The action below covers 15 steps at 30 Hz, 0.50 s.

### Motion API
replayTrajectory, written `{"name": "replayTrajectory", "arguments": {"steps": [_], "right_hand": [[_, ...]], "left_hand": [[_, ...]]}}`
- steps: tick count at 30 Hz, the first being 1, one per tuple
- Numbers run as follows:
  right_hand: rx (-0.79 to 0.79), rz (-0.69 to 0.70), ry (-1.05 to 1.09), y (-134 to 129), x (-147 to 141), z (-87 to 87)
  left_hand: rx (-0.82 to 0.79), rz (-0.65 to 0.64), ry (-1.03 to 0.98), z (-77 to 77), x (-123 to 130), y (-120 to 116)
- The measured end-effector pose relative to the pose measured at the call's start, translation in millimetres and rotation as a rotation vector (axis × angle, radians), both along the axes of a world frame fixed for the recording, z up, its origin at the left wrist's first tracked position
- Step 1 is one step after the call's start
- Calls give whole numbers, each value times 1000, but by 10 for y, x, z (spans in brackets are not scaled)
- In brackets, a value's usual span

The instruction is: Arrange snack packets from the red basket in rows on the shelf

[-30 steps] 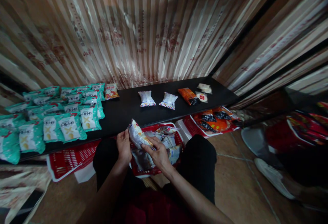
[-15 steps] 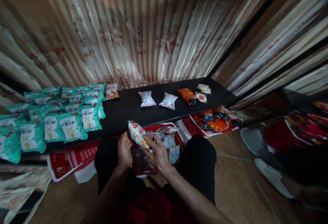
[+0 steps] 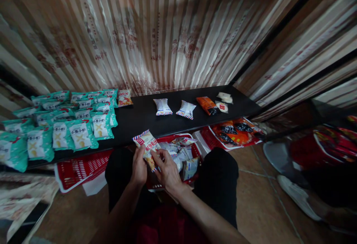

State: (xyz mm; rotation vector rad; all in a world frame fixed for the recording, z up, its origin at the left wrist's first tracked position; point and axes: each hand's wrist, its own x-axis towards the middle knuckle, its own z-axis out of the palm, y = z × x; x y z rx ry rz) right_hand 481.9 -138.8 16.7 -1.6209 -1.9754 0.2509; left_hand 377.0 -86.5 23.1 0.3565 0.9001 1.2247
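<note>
Between both hands, a small snack packet (image 3: 148, 145) with striped ends and red lettering faces up, tilted. My left hand (image 3: 139, 166) grips its left side. My right hand (image 3: 167, 167) pinches its lower right edge. Below them, between my knees, a red basket (image 3: 199, 151) holds several similar packets (image 3: 190, 167), partly hidden by my hands. On the black bench ahead lie two white packets, one (image 3: 162, 107) left of the other (image 3: 186, 109), both with striped ends. A red-and-white packet (image 3: 125, 98) rests beside the teal packets.
Several teal snack packets (image 3: 82, 134) stand in rows on the left of the black bench (image 3: 134, 125). At its right lie an orange packet (image 3: 206, 105) and small white ones (image 3: 222, 106). Red baskets (image 3: 80, 169) sit underneath. Another person's shoe (image 3: 297, 195) is at right.
The packet in my hands has turned, its printed front now facing up toward me. My left hand has moved from beside it onto its left side. The view has shifted slightly.
</note>
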Motion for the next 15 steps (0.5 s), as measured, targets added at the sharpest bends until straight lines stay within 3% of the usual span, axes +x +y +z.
{"name": "replayTrajectory", "arguments": {"steps": [9, 15], "right_hand": [[-18, 83, -83, -6, -119, 7], [-42, 273, 107, 22, -108, 123]], "left_hand": [[-14, 22, 101, 59, -99, 33], [-95, 94, 151, 98, -188, 130]]}}
